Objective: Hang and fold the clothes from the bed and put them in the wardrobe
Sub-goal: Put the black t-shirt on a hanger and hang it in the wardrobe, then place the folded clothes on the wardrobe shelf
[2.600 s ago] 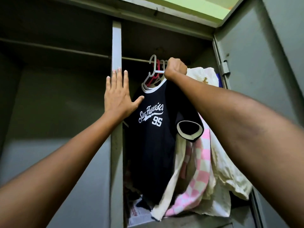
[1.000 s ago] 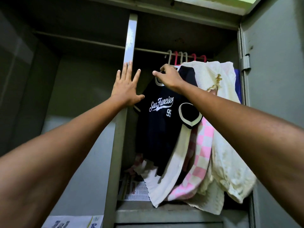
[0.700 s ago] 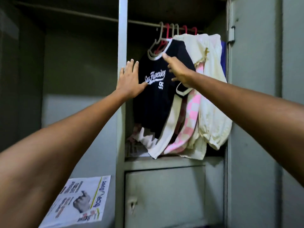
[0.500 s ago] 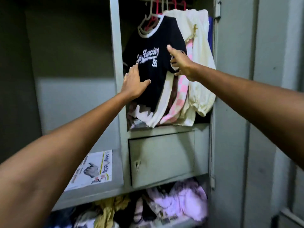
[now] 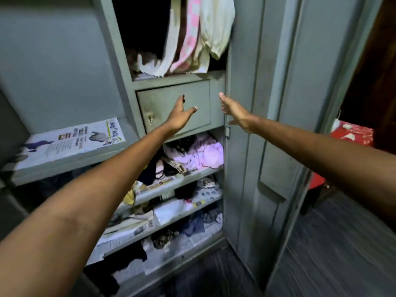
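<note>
The grey metal wardrobe (image 5: 126,67) fills the view. Only the lower ends of the hanging clothes (image 5: 192,37) show at the top: cream and pink-checked fabric, with the dark t-shirt out of sight. My left hand (image 5: 179,115) is stretched out with straight fingers in front of the small locker door (image 5: 199,93), holding nothing. My right hand (image 5: 234,110) is also empty with relaxed fingers, near the inner edge of the wardrobe's open right door (image 5: 267,103).
Shelves below the locker hold loose clothes, among them a lilac garment (image 5: 201,153), on newspaper lining. A printed sheet (image 5: 70,140) lies on the left shelf. A red cloth (image 5: 351,136) shows beyond the door at right. Dark floor (image 5: 334,243) lies below.
Both hands have let go of the hung dark t-shirt and dropped from the rail to locker height. The view has tilted down, so the lower shelves now show.
</note>
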Demonstrator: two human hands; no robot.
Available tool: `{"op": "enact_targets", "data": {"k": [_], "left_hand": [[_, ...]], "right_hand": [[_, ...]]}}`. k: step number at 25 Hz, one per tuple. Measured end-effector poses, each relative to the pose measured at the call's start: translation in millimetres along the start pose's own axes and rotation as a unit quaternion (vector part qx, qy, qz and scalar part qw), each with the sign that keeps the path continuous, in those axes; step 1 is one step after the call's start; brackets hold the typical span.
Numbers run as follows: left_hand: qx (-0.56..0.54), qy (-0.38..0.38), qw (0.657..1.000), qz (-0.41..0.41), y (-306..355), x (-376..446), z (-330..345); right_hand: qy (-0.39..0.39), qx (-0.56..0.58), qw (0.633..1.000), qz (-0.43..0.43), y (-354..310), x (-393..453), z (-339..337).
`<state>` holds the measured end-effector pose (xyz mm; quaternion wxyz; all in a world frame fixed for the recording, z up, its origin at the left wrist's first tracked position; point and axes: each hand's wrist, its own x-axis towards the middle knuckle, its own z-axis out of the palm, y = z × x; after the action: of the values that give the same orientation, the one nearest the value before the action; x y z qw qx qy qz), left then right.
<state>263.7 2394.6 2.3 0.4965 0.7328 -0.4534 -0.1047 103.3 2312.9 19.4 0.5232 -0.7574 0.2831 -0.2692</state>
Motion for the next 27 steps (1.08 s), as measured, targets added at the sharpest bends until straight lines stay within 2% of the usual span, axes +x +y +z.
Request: {"op": "enact_targets", "data": {"k": [3,7,13,16,20,27], "left_hand": [[-0.066,-0.033,0.996,-0.053,-19.0,-40.7,49.1],[-0.047,-0.116,0.983,-0.134,-51.5,-111.3,131.9],[-0.078,-0.186,0.959,-0.2,-51.3,-201.6,250.5],[-0.08,-0.24,0.936,-0.246,-33.9,-234.6,302.0],[-0.088,-0.295,0.923,-0.229,-0.1,-259.6,362.1],[-0.07,-0.418,0.888,-0.182,69.2,-252.2,486.5]], "right_hand": [[-0.012,0.033,0.998,0.061,55.1,-44.9,3.5],[-0.008,0.079,0.987,0.142,127.7,-110.8,-8.7],[0.01,0.085,0.969,0.232,215.8,-211.3,-64.5],[0.046,0.104,0.957,0.268,245.8,-251.5,-108.7],[0.111,0.099,0.942,0.3,273.7,-289.9,-170.4],[0.264,0.126,0.904,0.313,314.2,-344.9,-288.3]]}}
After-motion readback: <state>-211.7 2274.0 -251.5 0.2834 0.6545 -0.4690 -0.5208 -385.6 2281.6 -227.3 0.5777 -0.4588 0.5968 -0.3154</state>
